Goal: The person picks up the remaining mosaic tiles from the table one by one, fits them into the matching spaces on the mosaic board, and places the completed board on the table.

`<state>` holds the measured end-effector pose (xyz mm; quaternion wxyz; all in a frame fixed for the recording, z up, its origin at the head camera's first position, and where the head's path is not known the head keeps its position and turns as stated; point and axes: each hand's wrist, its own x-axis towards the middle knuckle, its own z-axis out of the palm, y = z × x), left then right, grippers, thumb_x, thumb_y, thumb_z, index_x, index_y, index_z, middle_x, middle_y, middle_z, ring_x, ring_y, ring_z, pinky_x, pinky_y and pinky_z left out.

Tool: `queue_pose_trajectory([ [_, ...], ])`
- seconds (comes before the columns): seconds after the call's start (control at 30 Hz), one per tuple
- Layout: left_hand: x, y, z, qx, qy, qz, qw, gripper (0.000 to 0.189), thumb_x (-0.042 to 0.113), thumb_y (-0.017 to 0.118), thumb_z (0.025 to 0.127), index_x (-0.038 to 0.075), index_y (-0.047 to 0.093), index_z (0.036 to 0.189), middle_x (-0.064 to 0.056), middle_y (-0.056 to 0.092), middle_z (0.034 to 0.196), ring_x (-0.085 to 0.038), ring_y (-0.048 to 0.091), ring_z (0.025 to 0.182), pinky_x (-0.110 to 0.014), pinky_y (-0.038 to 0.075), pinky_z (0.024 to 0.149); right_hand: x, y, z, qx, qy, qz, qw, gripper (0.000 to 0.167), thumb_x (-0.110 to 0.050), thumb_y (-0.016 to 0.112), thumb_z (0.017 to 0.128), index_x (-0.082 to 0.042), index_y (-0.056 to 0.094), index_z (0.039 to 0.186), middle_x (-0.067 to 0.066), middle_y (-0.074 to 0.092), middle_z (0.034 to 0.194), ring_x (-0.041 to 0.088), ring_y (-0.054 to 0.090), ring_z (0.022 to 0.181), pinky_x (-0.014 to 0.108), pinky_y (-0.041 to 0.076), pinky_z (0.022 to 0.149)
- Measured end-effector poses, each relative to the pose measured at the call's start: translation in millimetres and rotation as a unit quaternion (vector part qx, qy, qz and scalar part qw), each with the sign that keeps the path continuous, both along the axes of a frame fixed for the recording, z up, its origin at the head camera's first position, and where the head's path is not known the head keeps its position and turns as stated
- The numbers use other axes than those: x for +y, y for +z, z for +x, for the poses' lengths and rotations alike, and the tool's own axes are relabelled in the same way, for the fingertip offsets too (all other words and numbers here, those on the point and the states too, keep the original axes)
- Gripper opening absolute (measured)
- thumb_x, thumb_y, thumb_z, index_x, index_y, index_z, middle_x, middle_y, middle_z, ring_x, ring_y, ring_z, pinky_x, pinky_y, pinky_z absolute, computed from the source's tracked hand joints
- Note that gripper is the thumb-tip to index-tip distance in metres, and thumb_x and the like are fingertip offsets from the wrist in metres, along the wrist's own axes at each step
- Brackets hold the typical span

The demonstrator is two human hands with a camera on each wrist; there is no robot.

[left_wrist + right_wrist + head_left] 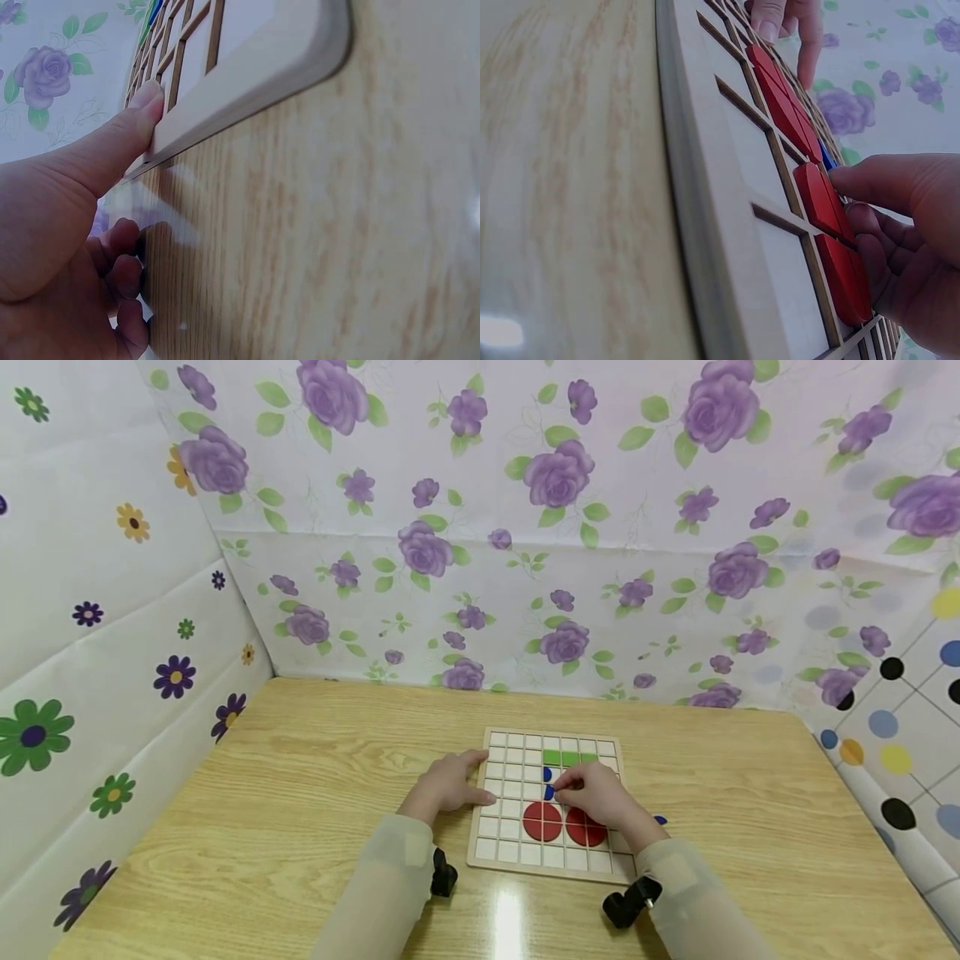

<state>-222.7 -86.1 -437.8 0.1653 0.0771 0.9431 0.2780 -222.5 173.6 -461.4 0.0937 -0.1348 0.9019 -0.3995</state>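
A square wooden grid board (507,850) with white cells lies on the table. My left hand (444,783) rests at its left edge, thumb on the wooden rim; in the left wrist view the other fingers curl loosely beside it. Over the board, my right hand (596,793) pinches a small blue curved piece (550,792) in a cell; its fingertips partly hide the piece. Another blue piece (547,774) sits in the cell just above. Below are two red circles made of pieces, the left red circle (542,822) and the right red circle (583,828), partly covered by my right hand.
A green strip of pieces (562,759) fills cells near the board's far edge. One loose blue piece (660,819) lies on the table (337,752) right of the board, by my right wrist. Flower-patterned cloth (480,585) hangs behind the table, and patterned cloth lines both sides.
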Motion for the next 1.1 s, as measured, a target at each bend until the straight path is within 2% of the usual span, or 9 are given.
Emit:
queue_pose_trajectory([
  [0.43,-2.0,-1.7,-1.7,-0.001,-0.001,0.001,1.0000,0.076,0.041,0.074,0.080,0.027,0.038,0.145,-0.021,0.033,0.150,-0.042,0.030,0.138,-0.060,0.031,0.107,-1.0,-0.8,1.7,-0.001,0.009,0.003,1.0000,0.013,-0.012,0.067,0.087,-0.013,0.076,0.097,0.002,0.070,0.095,0.010,0.059,0.082,0.026,0.051,0.070],
  [0.7,-0.4,0.0,-0.2,-0.005,0.001,0.002,1.0000,0.076,0.041,0.074,0.080,0.027,0.038,0.145,-0.022,0.033,0.150,-0.042,0.029,0.138,-0.059,0.031,0.107,3.9,-0.4,1.6,0.011,0.015,0.001,0.9998,0.012,-0.016,0.069,0.086,-0.015,0.076,0.096,0.000,0.070,0.098,0.010,0.060,0.087,0.028,0.051,0.075],
  [0.9,0.2,-2.4,-1.9,-0.004,-0.001,0.003,1.0000,0.076,0.041,0.073,0.080,0.027,0.038,0.145,-0.020,0.034,0.150,-0.040,0.029,0.139,-0.059,0.031,0.107,10.2,-1.8,1.6,0.017,0.027,-0.024,0.9992,0.014,-0.018,0.068,0.087,-0.013,0.075,0.098,0.002,0.070,0.097,0.012,0.059,0.085,0.028,0.050,0.074],
  [1.1,0.1,-1.9,-1.5,-0.006,-0.001,0.006,1.0000,0.075,0.041,0.073,0.080,0.027,0.038,0.145,-0.020,0.033,0.150,-0.041,0.027,0.139,-0.060,0.030,0.107,16.8,-3.5,2.8,0.004,0.016,-0.058,0.9982,0.020,-0.023,0.067,0.088,-0.011,0.073,0.104,0.005,0.068,0.101,0.013,0.059,0.086,0.026,0.050,0.073],
])
